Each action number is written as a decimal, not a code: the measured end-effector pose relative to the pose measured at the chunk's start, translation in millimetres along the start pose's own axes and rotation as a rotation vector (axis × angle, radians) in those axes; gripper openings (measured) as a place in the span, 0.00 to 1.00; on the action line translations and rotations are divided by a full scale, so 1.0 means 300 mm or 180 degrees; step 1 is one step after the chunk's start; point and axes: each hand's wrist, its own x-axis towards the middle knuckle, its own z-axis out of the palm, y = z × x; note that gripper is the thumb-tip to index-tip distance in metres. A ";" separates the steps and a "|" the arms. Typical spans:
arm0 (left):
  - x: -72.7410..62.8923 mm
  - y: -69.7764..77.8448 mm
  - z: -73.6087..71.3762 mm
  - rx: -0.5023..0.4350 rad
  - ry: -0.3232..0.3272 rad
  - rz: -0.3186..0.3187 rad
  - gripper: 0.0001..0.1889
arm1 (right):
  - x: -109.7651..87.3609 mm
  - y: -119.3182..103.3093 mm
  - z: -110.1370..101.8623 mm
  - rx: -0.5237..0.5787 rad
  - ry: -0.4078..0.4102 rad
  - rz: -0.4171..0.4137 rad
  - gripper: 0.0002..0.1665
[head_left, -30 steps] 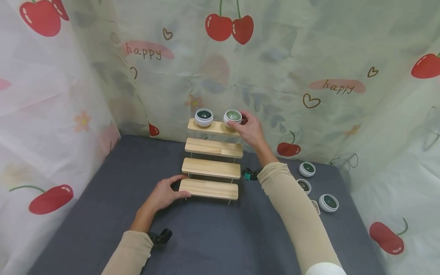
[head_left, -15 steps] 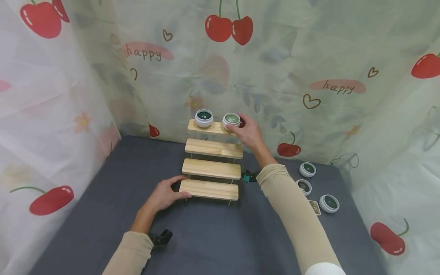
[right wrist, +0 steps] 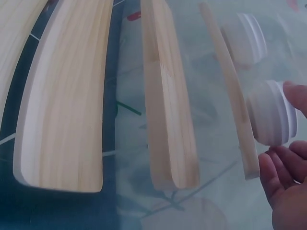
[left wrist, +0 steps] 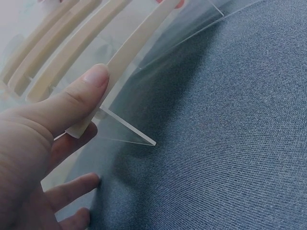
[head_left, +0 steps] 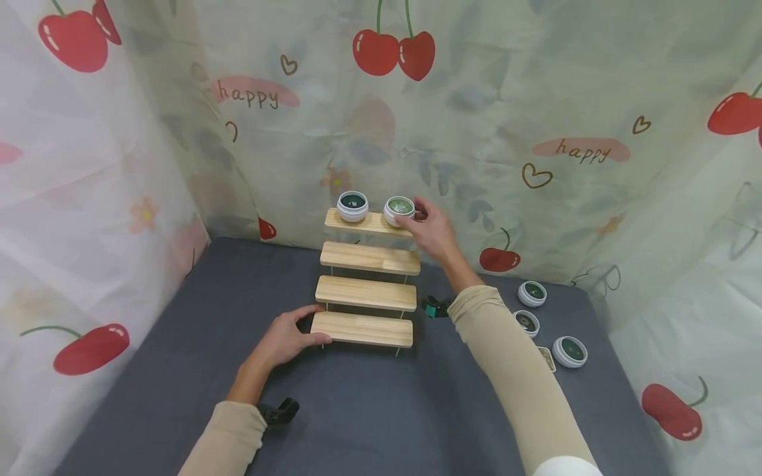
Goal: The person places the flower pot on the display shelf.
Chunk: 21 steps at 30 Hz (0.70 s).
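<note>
A stepped display stand [head_left: 363, 328] has several pale wooden shelves on clear supports. At its lowest shelf's left end, my left hand [head_left: 290, 337] pinches the board, thumb on top and a finger beneath, as the left wrist view shows. My right hand [head_left: 433, 228] is at the top shelf's right end. Its thumb and fingers hold a small round white bowl [head_left: 397, 219] with pale green contents, which sits on or just at that shelf. To the left, a similar white bowl [head_left: 352, 213] with dark contents stands on the same shelf, apart from it.
On the dark cloth's right side stand more white bowls [head_left: 569, 352], partly behind my right sleeve. A small square dish [head_left: 546, 358] is also partly hidden there. Patterned curtains [head_left: 381, 125] close in the back and sides of the table [head_left: 357, 410].
My right hand and its bowl have shifted slightly left along the top shelf, and the thumb has moved a little. My left hand keeps its grip on the lowest shelf.
</note>
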 end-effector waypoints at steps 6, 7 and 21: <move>0.003 -0.001 0.004 -0.0012 -0.0004 -0.0026 0.44 | -0.026 0.021 -0.040 -0.0017 0.0043 -0.0029 0.46; 0.003 0.000 0.004 -0.0014 -0.0004 -0.0029 0.44 | -0.032 0.026 -0.048 -0.0018 0.0055 -0.0041 0.47; 0.003 -0.003 0.002 -0.0013 0.0007 -0.0027 0.44 | -0.116 0.121 -0.153 -0.0036 0.0141 0.0080 0.47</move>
